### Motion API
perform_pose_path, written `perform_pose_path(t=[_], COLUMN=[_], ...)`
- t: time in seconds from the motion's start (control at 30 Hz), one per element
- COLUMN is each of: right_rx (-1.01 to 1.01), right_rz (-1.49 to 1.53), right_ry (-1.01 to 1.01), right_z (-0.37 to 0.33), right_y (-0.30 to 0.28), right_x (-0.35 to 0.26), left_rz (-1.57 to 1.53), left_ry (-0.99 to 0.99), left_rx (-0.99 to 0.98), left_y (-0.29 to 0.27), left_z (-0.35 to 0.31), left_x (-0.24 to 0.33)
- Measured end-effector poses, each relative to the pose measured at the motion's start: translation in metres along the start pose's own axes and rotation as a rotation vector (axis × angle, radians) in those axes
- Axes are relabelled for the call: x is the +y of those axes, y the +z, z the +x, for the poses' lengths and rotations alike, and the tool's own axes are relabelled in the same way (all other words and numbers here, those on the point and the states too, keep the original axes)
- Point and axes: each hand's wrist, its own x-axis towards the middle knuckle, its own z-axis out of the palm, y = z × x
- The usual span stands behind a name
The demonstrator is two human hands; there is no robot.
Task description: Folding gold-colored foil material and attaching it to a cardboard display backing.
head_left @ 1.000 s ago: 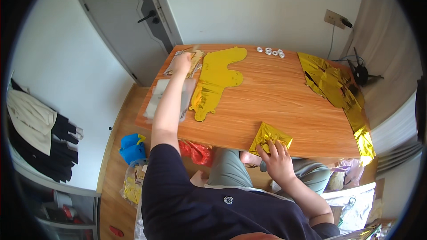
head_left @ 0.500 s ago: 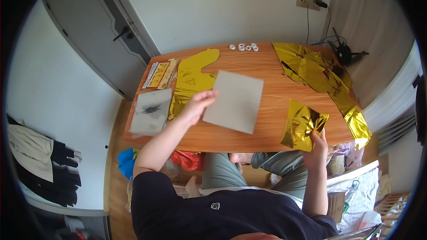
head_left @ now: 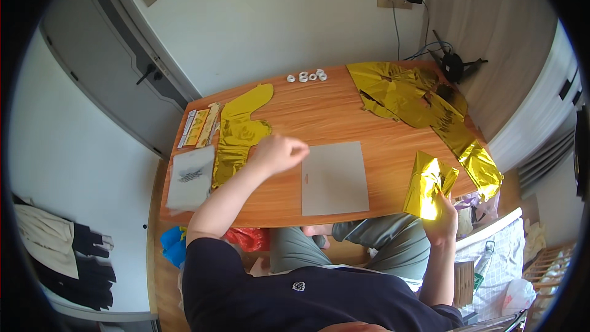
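Observation:
A square grey board (head_left: 335,178) lies flat on the wooden table in front of me, with a small reddish mark near its left edge. Over the board's upper left corner is my left hand (head_left: 280,154), its fingers curled together and no object seen in them. My right hand (head_left: 441,218) grips a folded piece of shiny gold foil (head_left: 426,184) at the table's front right edge. To the left of the board, a flat gold foil balloon (head_left: 235,138) is spread out, its lower part creased.
More crumpled gold foil (head_left: 399,95) runs along the table's right side. Several small white rolls (head_left: 303,77) sit at the back edge. At left lie a clear plastic pouch (head_left: 190,178) and flat printed strips (head_left: 196,126). A black router (head_left: 453,67) with cables stands at the far right corner.
The grey board, held in the air by my left hand before, now rests on the table, let go. My right hand still holds the folded gold foil. The view has shifted slightly.

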Motion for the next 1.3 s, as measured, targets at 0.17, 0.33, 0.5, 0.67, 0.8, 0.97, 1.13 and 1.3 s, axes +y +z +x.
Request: perform_pose_path(t=[0.17,0.33,0.5,0.67,0.8,0.97,1.13,1.3], right_rx=[0.031,0.075,0.184,0.24,0.165,0.098,0.095,0.054], right_rz=[-0.043,-0.05,-0.05,-0.034,-0.048,-0.078,-0.134,-0.256], right_ry=[-0.088,-0.152,-0.236,-0.164,-0.099,0.13,0.276,0.325], right_z=[-0.02,-0.057,-0.097,-0.094,-0.059,-0.001,0.031,0.049], right_y=[-0.007,-0.001,-0.014,-0.027,-0.008,0.023,0.057,0.081], right_x=[-0.017,-0.031,-0.033,-0.028,-0.019,0.015,0.053,0.084], left_rz=[0.018,0.331,0.332,0.269,-0.03,0.047,-0.007,-0.312], left_ry=[-0.134,0.01,-0.082,0.084,0.385,0.43,0.338,0.103], left_rx=[0.154,0.527,0.443,0.477,0.394,0.182,0.027,0.212], left_y=[0.026,0.102,0.122,0.096,0.067,0.061,0.06,0.053], left_z=[0.154,0.25,0.279,0.248,0.15,0.031,-0.011,-0.04], left_x=[-0.025,-0.093,-0.103,-0.062,0.004,0.053,0.068,0.052])
